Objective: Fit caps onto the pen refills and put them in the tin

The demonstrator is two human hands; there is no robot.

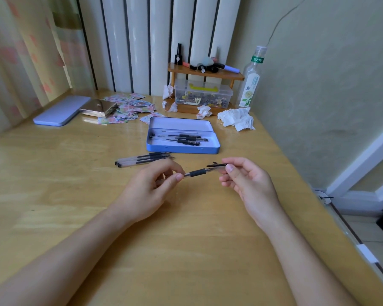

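My left hand (151, 191) grips a clear pen (196, 173) by its barrel, its black rubber grip pointing right. A clear cap with a black clip (217, 166) is pinched in my right hand (248, 184), and the pen's tip sits at the cap's mouth. Behind them stands an open blue tin (155, 147) holding several capped pens (183, 139). On the desk in front of the tin's left part lie a few uncapped pens (142, 160), side by side.
The tin's lid (60, 114) lies at the far left beside a metal box (98, 107) and scattered stickers. Crumpled tissues (237, 119), a wooden shelf (204, 72) over a plastic box, and a bottle (250, 85) stand at the back right. The desk edge runs down the right.
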